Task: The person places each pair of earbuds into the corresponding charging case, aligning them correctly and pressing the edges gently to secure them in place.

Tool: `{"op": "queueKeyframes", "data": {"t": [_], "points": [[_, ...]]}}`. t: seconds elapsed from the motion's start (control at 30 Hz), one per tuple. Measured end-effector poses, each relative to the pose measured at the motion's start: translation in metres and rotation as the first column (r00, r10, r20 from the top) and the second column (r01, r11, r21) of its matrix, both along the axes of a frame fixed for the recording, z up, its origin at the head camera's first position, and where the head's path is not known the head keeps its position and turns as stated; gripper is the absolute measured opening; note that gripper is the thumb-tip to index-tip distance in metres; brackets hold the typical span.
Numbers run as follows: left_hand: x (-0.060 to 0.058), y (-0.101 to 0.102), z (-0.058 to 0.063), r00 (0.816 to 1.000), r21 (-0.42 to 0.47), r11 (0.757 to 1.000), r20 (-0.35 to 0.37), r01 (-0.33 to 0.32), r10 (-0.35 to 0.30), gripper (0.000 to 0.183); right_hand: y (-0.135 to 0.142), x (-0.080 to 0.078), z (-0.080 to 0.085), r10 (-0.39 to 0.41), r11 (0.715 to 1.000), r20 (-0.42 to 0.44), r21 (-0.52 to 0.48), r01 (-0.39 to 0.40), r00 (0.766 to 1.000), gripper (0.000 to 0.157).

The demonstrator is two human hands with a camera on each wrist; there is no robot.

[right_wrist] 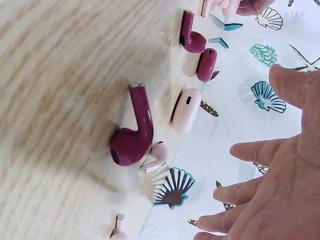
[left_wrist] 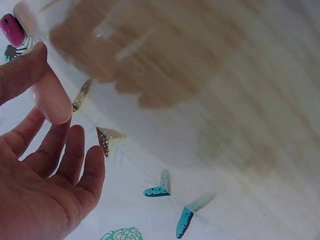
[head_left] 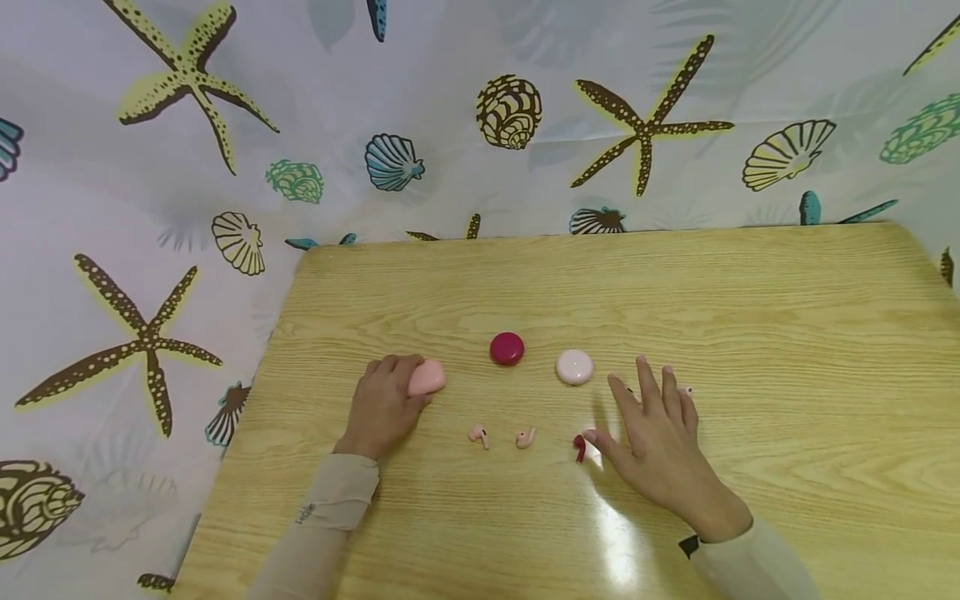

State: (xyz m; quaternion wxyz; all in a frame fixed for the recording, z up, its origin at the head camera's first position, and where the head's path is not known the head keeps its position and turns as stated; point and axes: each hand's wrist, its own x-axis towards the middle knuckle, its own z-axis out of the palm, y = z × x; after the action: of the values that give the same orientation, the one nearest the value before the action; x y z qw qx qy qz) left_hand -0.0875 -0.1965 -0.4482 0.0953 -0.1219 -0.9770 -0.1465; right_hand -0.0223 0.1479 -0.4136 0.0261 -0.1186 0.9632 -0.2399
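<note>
At the left of the head view my left hand (head_left: 384, 406) grips a salmon-pink earbud case (head_left: 427, 377) between thumb and fingers. The left wrist view shows the thumb over this case (left_wrist: 54, 97). My right hand (head_left: 660, 450), fingers spread and holding nothing, hovers above the table's right half. Near its thumb lies a dark red earbud (head_left: 580, 447); a second dark red earbud (right_wrist: 132, 137) shows in the right wrist view but is hidden by the hand in the head view. Two pink earbuds, one left (head_left: 478, 435) and one right (head_left: 526, 437), lie between the hands.
A dark red round case (head_left: 507, 348) and a pale pink case (head_left: 574, 367) stand farther back on the wooden table (head_left: 420, 292). Beyond the right fingers lies a pale earbud (head_left: 687, 390). A shell-and-starfish cloth (head_left: 442, 67) hangs behind and left of the table.
</note>
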Motion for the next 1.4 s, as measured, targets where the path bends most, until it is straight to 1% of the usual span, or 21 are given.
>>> {"op": "queueKeyframes", "data": {"t": [0.1, 0.17, 0.23, 0.33, 0.43, 0.53, 0.67, 0.8, 0.93, 1.0, 1.1, 1.2, 1.33, 1.4], "points": [[0.002, 0.007, 0.004, 0.999, 0.020, 0.999, -0.038, 0.025, -0.025, 0.049, 0.000, 0.000, 0.001, -0.002, 1.000, 0.000, 0.001, 0.002, 1.000, 0.070], [0.004, 0.013, 0.007, 0.996, 0.028, 0.998, -0.076, 0.051, -0.049, 0.049, -0.001, 0.000, 0.001, -0.005, 1.000, -0.001, 0.001, 0.005, 1.000, 0.069], [0.005, 0.020, 0.010, 0.989, 0.034, 0.996, -0.121, 0.087, -0.083, 0.049, -0.001, 0.000, 0.002, -0.005, 1.000, -0.003, 0.000, 0.005, 1.000, 0.068], [0.009, 0.031, 0.015, 0.974, 0.044, 0.989, -0.183, 0.142, -0.132, 0.048, -0.002, -0.001, 0.003, 0.000, 1.000, -0.024, 0.003, 0.000, 1.000, 0.067], [0.013, 0.043, 0.022, 0.957, 0.064, 0.979, -0.232, 0.194, -0.174, 0.044, -0.003, -0.003, 0.004, 0.009, 1.000, -0.067, -0.010, -0.010, 0.998, 0.065], [0.017, 0.054, 0.030, 0.941, 0.076, 0.968, -0.264, 0.238, -0.210, 0.040, -0.006, -0.007, 0.007, 0.028, 0.998, -0.132, -0.048, -0.035, 0.991, 0.061], [0.023, 0.069, 0.039, 0.926, 0.094, 0.953, -0.283, 0.287, -0.251, 0.043, -0.012, -0.014, 0.014, 0.060, 0.993, -0.218, -0.086, -0.080, 0.974, 0.056], [0.030, 0.082, 0.046, 0.908, 0.106, 0.937, -0.305, 0.332, -0.287, 0.047, -0.019, -0.018, 0.021, 0.085, 0.988, -0.282, -0.101, -0.118, 0.956, 0.052], [0.034, 0.094, 0.048, 0.890, 0.101, 0.923, -0.323, 0.370, -0.322, 0.044, -0.023, -0.020, 0.024, 0.098, 0.983, -0.317, -0.116, -0.141, 0.943, 0.048], [0.036, 0.099, 0.048, 0.885, 0.090, 0.920, -0.323, 0.382, -0.336, 0.043, -0.024, -0.021, 0.025, 0.101, 0.981, -0.315, -0.127, -0.148, 0.944, 0.045], [0.039, 0.106, 0.046, 0.873, 0.079, 0.915, -0.340, 0.397, -0.349, 0.042, -0.025, -0.021, 0.026, 0.106, 0.978, -0.292, -0.142, -0.153, 0.951, 0.041], [0.040, 0.113, 0.045, 0.851, 0.053, 0.912, -0.385, 0.406, -0.356, 0.039, -0.026, -0.021, 0.027, 0.114, 0.975, -0.283, -0.153, -0.162, 0.952, 0.038], [0.041, 0.119, 0.044, 0.818, 0.017, 0.911, -0.447, 0.412, -0.362, 0.031, -0.026, -0.020, 0.029, 0.131, 0.971, -0.308, -0.153, -0.186, 0.942, 0.034], [0.042, 0.122, 0.044, 0.804, 0.007, 0.908, -0.467, 0.418, -0.367, 0.029, -0.026, -0.020, 0.029, 0.138, 0.969, -0.316, -0.153, -0.194, 0.939, 0.031]]}}
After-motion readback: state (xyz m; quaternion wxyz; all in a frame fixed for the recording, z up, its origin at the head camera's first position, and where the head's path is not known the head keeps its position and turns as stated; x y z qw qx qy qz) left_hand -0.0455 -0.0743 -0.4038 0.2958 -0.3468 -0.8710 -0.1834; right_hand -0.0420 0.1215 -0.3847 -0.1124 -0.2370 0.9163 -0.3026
